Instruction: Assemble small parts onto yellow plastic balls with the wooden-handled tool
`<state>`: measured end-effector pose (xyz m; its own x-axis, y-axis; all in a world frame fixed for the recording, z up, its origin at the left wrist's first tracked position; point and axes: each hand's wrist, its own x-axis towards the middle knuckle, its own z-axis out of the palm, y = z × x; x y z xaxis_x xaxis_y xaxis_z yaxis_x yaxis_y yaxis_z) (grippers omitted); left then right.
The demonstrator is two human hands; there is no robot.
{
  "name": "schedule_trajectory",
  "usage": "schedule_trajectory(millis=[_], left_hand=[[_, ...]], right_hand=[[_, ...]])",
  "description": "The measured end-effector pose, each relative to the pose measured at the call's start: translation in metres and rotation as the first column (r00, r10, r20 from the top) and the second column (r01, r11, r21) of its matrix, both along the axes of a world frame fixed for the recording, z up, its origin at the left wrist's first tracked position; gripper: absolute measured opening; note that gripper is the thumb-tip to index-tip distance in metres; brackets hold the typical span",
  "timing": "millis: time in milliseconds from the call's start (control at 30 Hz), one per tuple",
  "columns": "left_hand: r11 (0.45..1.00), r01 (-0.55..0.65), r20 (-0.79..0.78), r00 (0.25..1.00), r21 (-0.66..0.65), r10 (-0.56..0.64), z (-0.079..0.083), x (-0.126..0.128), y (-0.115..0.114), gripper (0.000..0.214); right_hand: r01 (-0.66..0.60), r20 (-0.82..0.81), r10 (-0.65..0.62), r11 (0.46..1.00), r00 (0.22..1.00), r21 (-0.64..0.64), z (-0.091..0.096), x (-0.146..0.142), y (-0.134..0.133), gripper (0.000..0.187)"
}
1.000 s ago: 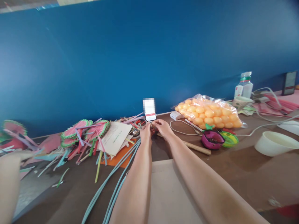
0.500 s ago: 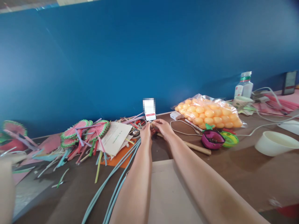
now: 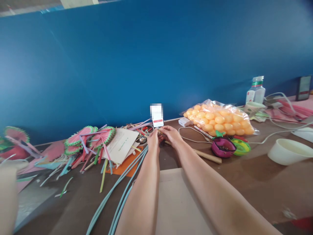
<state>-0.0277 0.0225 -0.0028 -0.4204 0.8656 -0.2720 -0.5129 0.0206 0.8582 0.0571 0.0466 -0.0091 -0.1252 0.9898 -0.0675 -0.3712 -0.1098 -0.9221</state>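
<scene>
My left hand and my right hand meet at the middle of the table, fingers closed together around a small gold-brown thing. Its kind is too small to make out, and the fingers partly cover it. Just beyond them a phone with a lit screen stands upright near the blue wall. A wooden stick lies under and to the right of my right hand. Close to my left hand is a shiny round metal piece.
Left: pink-green paper fans, a white paper sheet, and pale blue cords running forward. Right: a bag of orange balls, a purple pouch, a white bowl, bottles and a white cable. Another person's arm shows at far left.
The whole view has shifted very slightly. Both hands stay together at the same spot, with the fingers barely moved. The arm at far left has edged a little into view.
</scene>
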Motion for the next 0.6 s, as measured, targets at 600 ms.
schedule_trajectory(millis=[600], left_hand=[[0.999, 0.011, 0.023, 1.0, 0.041, -0.012, 0.0007, 0.0004, -0.0004, 0.015]], right_hand=[[0.016, 0.017, -0.017, 0.998, 1.0, 0.058, -0.0069, -0.002, 0.0053, 0.034]])
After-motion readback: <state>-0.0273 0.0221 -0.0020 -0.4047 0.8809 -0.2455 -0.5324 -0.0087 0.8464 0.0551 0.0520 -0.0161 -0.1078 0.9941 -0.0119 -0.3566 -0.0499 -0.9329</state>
